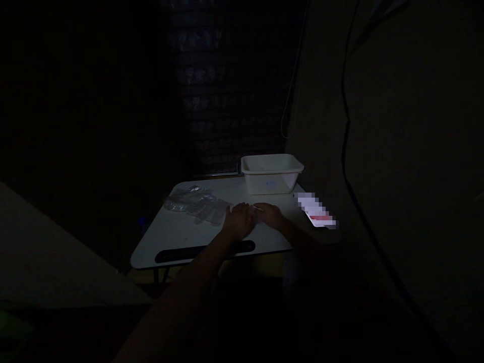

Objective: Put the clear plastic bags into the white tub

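Both hands are close together over the middle of a small white table (pixel 170 237). My left hand (pixel 239 222) rests low over the tabletop, its fingers bent around something too dark to make out. Just to its right, my right hand (pixel 269 214) pinches a small piece of clear plastic (pixel 257 210) between the two hands. Several clear plastic bags (pixel 200 204) lie flat and overlapping on the table, left of my left hand. Behind the hands sits a white rectangular tub (pixel 270 181); its inside shows only in part.
A lit phone (pixel 315 209) lies at the table's right edge. A black slot strip (pixel 204 251) runs along the front edge. A dark cable (pixel 345 126) hangs on the right wall, and a slatted blind (pixel 234 91) is behind the table.
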A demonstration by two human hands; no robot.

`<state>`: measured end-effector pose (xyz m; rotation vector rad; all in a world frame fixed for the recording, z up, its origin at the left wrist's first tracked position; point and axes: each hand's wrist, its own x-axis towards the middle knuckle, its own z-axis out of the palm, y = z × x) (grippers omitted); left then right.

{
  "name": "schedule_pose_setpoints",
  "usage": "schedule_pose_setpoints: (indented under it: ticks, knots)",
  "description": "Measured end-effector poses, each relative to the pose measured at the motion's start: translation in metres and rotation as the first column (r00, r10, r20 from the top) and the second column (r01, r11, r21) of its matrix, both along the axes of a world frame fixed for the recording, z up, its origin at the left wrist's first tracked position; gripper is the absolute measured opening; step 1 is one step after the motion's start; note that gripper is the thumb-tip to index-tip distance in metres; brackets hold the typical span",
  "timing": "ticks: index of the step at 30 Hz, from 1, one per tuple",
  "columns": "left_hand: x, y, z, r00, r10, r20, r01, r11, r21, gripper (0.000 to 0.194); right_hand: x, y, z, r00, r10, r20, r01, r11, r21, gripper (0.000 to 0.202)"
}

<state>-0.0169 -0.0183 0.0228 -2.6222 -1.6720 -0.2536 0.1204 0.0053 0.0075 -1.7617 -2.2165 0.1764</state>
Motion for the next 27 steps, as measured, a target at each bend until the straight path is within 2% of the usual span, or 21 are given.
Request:
schedule_pose_setpoints:
  ticks: [5, 9, 12, 15, 18, 20, 22, 25, 27]
  knots:
    - [-0.010, 0.006, 0.004, 0.993, 0.099, 0.062, -0.104, 0.990, 0.093, 0.036, 0.002, 0.012, 0.004, 0.987, -0.152, 0.053, 0.150, 0.987, 0.054, 0.028]
    - [-0.017, 0.010, 0.001, 0.990, 0.117, 0.074, -0.125, 0.986, 0.110, 0.033, 0.000, 0.015, 0.003, 0.976, -0.169, 0.137, 0.164, 0.985, 0.052, 0.023]
    - [-0.021, 0.012, 0.000, 0.988, 0.123, 0.096, -0.134, 0.984, 0.116, 0.033, 0.001, 0.016, 0.002, 0.979, -0.132, 0.156, 0.121, 0.989, 0.080, 0.023]
    - [-0.022, 0.013, 0.002, 0.978, 0.153, 0.142, -0.169, 0.980, 0.108, 0.034, 0.002, 0.016, 0.005, 0.989, -0.127, 0.077, 0.111, 0.976, 0.188, 0.021]
    - [-0.022, 0.012, 0.005, 0.959, 0.187, 0.215, -0.217, 0.968, 0.127, 0.036, 0.002, 0.012, 0.015, 0.993, -0.115, -0.035, 0.120, 0.920, 0.373, 0.018]
    - [-0.024, 0.011, 0.006, 0.942, 0.195, 0.275, -0.246, 0.955, 0.165, 0.037, 0.000, 0.007, 0.021, 0.997, -0.047, -0.055, 0.067, 0.880, 0.470, 0.016]
    - [-0.026, 0.011, 0.006, 0.922, 0.200, 0.333, -0.277, 0.939, 0.204, 0.037, -0.001, -0.001, 0.024, 0.998, 0.059, -0.013, -0.045, 0.860, 0.509, 0.015]
    - [-0.034, 0.011, 0.005, 0.904, 0.192, 0.383, -0.297, 0.925, 0.238, 0.037, 0.001, -0.016, 0.021, 0.980, 0.188, 0.072, -0.199, 0.855, 0.479, 0.015]
    - [-0.039, 0.011, 0.005, 0.909, 0.169, 0.382, -0.275, 0.931, 0.240, 0.037, 0.006, -0.025, 0.017, 0.971, 0.220, 0.090, -0.237, 0.866, 0.440, 0.016]
